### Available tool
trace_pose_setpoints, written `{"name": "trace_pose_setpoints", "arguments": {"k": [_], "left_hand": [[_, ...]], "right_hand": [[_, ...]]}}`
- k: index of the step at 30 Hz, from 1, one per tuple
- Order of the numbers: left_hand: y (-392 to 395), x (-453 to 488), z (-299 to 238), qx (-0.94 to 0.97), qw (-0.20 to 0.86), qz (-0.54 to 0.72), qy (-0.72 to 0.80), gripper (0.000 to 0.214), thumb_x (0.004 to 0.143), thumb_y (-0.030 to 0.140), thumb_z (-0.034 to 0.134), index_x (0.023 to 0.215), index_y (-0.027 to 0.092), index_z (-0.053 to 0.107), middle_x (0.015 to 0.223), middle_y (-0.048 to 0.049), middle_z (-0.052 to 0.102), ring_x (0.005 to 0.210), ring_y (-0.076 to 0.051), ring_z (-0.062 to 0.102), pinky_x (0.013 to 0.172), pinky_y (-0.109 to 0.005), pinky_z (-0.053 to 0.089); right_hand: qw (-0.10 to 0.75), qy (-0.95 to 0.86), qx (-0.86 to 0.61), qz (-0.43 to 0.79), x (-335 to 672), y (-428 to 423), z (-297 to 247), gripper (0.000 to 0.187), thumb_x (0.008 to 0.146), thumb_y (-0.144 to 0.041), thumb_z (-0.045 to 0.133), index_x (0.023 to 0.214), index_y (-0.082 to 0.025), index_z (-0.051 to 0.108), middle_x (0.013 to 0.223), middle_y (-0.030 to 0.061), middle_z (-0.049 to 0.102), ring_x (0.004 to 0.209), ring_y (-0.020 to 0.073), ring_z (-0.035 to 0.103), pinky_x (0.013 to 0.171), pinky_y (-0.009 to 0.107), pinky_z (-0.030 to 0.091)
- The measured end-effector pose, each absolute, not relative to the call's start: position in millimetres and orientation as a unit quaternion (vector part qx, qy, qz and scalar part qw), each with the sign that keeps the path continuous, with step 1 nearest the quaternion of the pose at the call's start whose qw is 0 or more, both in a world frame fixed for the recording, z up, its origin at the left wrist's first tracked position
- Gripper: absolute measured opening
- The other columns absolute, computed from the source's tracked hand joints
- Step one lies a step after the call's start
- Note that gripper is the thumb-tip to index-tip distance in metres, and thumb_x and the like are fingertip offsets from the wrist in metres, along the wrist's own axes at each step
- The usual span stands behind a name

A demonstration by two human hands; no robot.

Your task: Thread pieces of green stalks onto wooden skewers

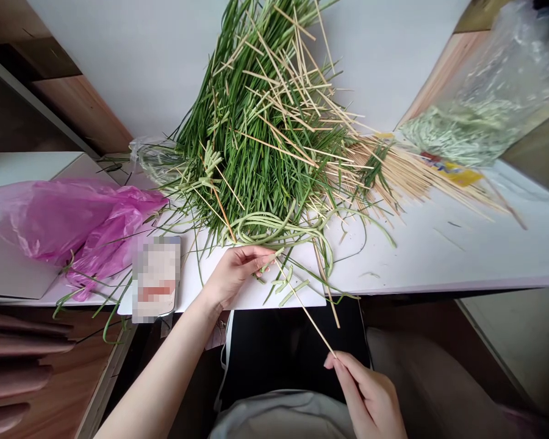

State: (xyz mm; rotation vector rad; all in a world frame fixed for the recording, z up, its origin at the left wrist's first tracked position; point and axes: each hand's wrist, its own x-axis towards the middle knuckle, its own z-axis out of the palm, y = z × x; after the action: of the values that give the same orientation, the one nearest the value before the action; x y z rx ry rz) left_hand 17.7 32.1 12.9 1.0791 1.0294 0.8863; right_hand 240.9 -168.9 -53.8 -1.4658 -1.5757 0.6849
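Our right hand (366,390) is at 5 o'clock, its thumb and fingertips pinched shut on the lower end of a bamboo skewer (304,308). The skewer slants up across the counter's edge toward 11 o'clock, and its far tip ends just beside our left hand (236,275). That hand is at 7 o'clock, half curled and palm down, with its fingers (258,259) over a tangle of pale curled stalks (274,228). We cannot tell whether it has hold of any stalk or only touches them. The curled stalks spill from the near end of a big heap of green stalks (260,122), which lies at 12 o'clock on the white counter (439,256), with many loose skewers (293,91) mixed through it. A thick fan of bare skewers (393,174) spreads out at 2 o'clock and runs under the heap's right side. Beyond it, at 1 o'clock, is a clear plastic bag (480,91) holding pale green stuff, and a yellow label (457,174) lies below that bag. A pink plastic bag (73,225) is bunched at 9 o'clock, and a blurred packet (155,277) lies at 8 o'clock, between that bag and our left hand.
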Motion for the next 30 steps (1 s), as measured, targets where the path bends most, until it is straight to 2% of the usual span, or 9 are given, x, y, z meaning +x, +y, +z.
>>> {"name": "trace_pose_setpoints", "arguments": {"k": [6, 12, 15, 18, 23, 27, 30], "left_hand": [[31.6, 18.4, 18.6, 0.479, 0.648, 0.377, 0.456, 0.038, 0.059, 0.046, 0.099, 0.078, 0.016, 0.086, 0.079, -0.0063, 0.077, 0.065, -0.012, 0.058, 0.058, -0.024, 0.048], [23.0, 20.0, 18.2, 0.481, 0.652, 0.385, 0.441, 0.032, 0.065, 0.042, 0.097, 0.08, 0.016, 0.086, 0.079, -0.0058, 0.076, 0.062, -0.01, 0.054, 0.057, -0.024, 0.044], [20.8, 21.7, 15.8, 0.479, 0.649, 0.382, 0.45, 0.032, 0.066, 0.041, 0.096, 0.081, 0.015, 0.086, 0.075, -0.0045, 0.074, 0.06, -0.009, 0.051, 0.058, -0.024, 0.043], [23.0, 24.6, 14.6, 0.452, 0.667, 0.38, 0.454, 0.036, 0.063, 0.042, 0.098, 0.083, 0.014, 0.086, 0.08, -0.006, 0.075, 0.063, -0.009, 0.054, 0.059, -0.023, 0.044], [30.6, 29.9, 18.4, 0.413, 0.703, 0.377, 0.439, 0.039, 0.06, 0.042, 0.1, 0.081, 0.014, 0.085, 0.079, -0.0056, 0.073, 0.065, -0.009, 0.057, 0.057, -0.021, 0.044], [34.5, 29.7, 18.4, 0.443, 0.687, 0.363, 0.448, 0.04, 0.061, 0.043, 0.099, 0.082, 0.012, 0.084, 0.078, -0.0054, 0.071, 0.063, -0.009, 0.055, 0.055, -0.021, 0.042], [34.9, 28.1, 16.1, 0.46, 0.676, 0.355, 0.453, 0.04, 0.063, 0.044, 0.097, 0.082, 0.013, 0.083, 0.078, -0.0047, 0.07, 0.061, -0.009, 0.053, 0.053, -0.021, 0.041]], "right_hand": [[0.427, -0.636, -0.581, 0.276, 244.2, -168.4, -51.2, 0.025, 0.108, -0.023, 0.047, 0.09, -0.024, 0.065, 0.07, -0.0033, 0.07, 0.053, 0.011, 0.066, 0.056, 0.016, 0.05], [0.434, -0.64, -0.572, 0.274, 243.1, -172.9, -52.8, 0.026, 0.108, -0.022, 0.047, 0.091, -0.024, 0.066, 0.072, -0.0015, 0.073, 0.057, 0.0122, 0.07, 0.057, 0.016, 0.051], [0.43, -0.636, -0.577, 0.276, 241.0, -172.8, -55.8, 0.027, 0.109, -0.024, 0.046, 0.089, -0.023, 0.066, 0.068, -0.0021, 0.07, 0.052, 0.012, 0.066, 0.054, 0.017, 0.05], [0.425, -0.629, -0.587, 0.281, 238.8, -169.7, -58.7, 0.028, 0.109, -0.026, 0.047, 0.089, -0.023, 0.066, 0.064, -0.0027, 0.066, 0.047, 0.012, 0.06, 0.051, 0.019, 0.048], [0.438, -0.61, -0.594, 0.289, 235.4, -165.3, -61.2, 0.029, 0.109, -0.027, 0.047, 0.089, -0.022, 0.068, 0.075, 0.0018, 0.075, 0.061, 0.0157, 0.07, 0.057, 0.019, 0.052], [0.437, -0.61, -0.591, 0.297, 234.6, -165.6, -62.3, 0.029, 0.108, -0.028, 0.049, 0.088, -0.022, 0.068, 0.071, -0.0005, 0.071, 0.055, 0.0135, 0.066, 0.057, 0.017, 0.052], [0.448, -0.609, -0.587, 0.291, 235.3, -164.3, -62.5, 0.027, 0.108, -0.027, 0.05, 0.09, -0.022, 0.07, 0.075, -0.0001, 0.075, 0.059, 0.0134, 0.07, 0.06, 0.015, 0.053]]}}
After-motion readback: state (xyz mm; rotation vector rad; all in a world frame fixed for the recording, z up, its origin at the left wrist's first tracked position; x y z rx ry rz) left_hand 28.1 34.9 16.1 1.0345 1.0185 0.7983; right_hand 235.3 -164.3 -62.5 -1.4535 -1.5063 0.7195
